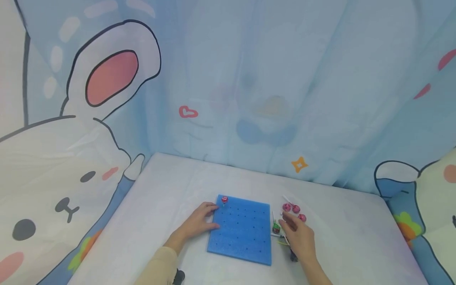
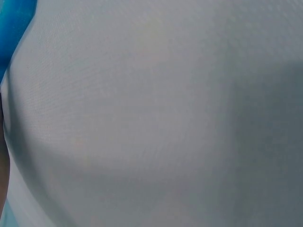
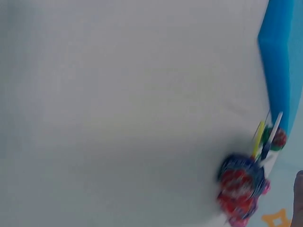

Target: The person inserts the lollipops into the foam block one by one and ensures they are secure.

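A blue foam board (image 1: 238,237) with rows of small holes lies on the white table. One red-wrapped lollipop (image 1: 225,199) stands in its far left corner. My left hand (image 1: 196,222) rests at the board's left edge, its fingers and thumb spread and touching it. To the right of the board, my right hand (image 1: 300,237) hovers over loose lollipops, thumb and fingers bent and apart, with nothing seen between them. Near its fingertips lies a green-wrapped lollipop (image 1: 276,228). Pink lollipops (image 1: 296,208) lie just beyond. A dark-wrapped lollipop (image 3: 241,177) is partly hidden by the right hand in the head view.
The white tabletop (image 1: 342,221) meets a light blue curtain (image 1: 213,79) at the back, printed with cartoon animals. A small dark object (image 1: 179,277) sits beside the left sleeve (image 1: 158,265). In the left wrist view, mostly tabletop shows, with the board's blue edge (image 2: 14,28) in a corner.
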Demonstrator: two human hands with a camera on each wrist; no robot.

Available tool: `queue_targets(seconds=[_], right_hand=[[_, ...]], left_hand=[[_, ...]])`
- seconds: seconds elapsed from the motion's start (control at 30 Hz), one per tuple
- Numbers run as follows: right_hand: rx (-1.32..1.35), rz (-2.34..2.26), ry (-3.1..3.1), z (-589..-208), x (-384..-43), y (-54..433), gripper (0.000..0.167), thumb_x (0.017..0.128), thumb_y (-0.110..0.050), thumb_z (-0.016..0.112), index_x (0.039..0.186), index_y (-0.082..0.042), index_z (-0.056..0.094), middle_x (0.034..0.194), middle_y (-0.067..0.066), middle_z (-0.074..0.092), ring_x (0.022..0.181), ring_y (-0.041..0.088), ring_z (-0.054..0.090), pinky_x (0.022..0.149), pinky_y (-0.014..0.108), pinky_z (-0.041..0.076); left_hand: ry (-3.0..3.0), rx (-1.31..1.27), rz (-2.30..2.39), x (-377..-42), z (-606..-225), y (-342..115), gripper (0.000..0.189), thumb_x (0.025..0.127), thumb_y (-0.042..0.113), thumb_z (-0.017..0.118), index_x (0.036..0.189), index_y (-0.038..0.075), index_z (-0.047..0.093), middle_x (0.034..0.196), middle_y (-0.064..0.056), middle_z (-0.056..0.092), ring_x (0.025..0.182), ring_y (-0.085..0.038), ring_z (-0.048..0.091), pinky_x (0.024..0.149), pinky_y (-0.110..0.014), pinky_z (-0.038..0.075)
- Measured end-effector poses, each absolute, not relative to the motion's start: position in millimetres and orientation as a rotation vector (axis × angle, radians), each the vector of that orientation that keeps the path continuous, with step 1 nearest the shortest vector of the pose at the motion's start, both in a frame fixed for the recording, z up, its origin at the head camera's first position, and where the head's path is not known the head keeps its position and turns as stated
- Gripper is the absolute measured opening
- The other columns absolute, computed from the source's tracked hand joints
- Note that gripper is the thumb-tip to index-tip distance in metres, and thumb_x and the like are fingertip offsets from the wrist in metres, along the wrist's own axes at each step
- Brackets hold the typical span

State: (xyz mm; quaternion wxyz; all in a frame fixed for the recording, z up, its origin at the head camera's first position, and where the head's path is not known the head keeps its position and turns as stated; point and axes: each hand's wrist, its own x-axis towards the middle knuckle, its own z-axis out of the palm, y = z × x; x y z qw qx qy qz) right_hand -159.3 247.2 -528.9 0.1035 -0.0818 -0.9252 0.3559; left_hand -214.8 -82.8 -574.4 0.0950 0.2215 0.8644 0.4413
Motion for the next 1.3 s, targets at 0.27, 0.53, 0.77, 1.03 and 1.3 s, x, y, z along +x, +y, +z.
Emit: queue_targets(seconds=[0.27,0.53,0.77,1.03,1.3], right_hand=[[-0.361,0.962,-2.843,-535.3,-153.7,280.3,0.043,0.096,-0.016,0.064,0.135,-0.001,0.054,0.131,0.022,0.059,0.12,0.039,0.056,0.097,0.047,0.05],[-0.459,0.932,-2.949,-545.0,-145.6,305.3,0.047,0.094,-0.015,0.065,0.136,0.002,0.051,0.134,0.026,0.054,0.121,0.043,0.053,0.093,0.05,0.052],[-0.436,0.867,-3.035,-550.0,-143.4,316.6,0.05,0.093,-0.018,0.068,0.133,0.006,0.051,0.133,0.03,0.052,0.121,0.047,0.051,0.094,0.053,0.05],[-0.416,0.765,-3.088,-556.1,-147.7,314.8,0.049,0.091,-0.017,0.07,0.129,0.008,0.055,0.126,0.031,0.057,0.116,0.047,0.053,0.092,0.056,0.05],[-0.428,0.745,-3.125,-555.0,-151.6,314.2,0.05,0.092,-0.019,0.068,0.129,0.011,0.053,0.128,0.031,0.055,0.12,0.049,0.049,0.096,0.059,0.045]], left_hand=[[2.56,0.648,1.31,-214.2,-575.2,-84.6,0.066,0.088,0.031,0.074,0.142,0.004,0.047,0.142,-0.014,0.043,0.127,-0.03,0.051,0.105,-0.039,0.045],[2.562,0.644,1.304,-215.9,-574.5,-86.1,0.068,0.088,0.036,0.074,0.143,0.007,0.048,0.143,-0.009,0.044,0.128,-0.024,0.05,0.107,-0.037,0.043],[2.562,0.644,1.298,-218.3,-573.9,-84.8,0.068,0.087,0.035,0.074,0.143,0.007,0.048,0.143,-0.009,0.044,0.129,-0.024,0.05,0.107,-0.036,0.043],[2.558,0.646,1.297,-218.5,-572.9,-84.1,0.067,0.088,0.034,0.074,0.143,0.007,0.047,0.144,-0.009,0.044,0.129,-0.024,0.049,0.108,-0.035,0.042],[2.585,0.641,1.263,-217.0,-573.4,-83.9,0.067,0.087,0.034,0.074,0.143,0.008,0.048,0.144,-0.008,0.044,0.13,-0.023,0.048,0.109,-0.037,0.041]])
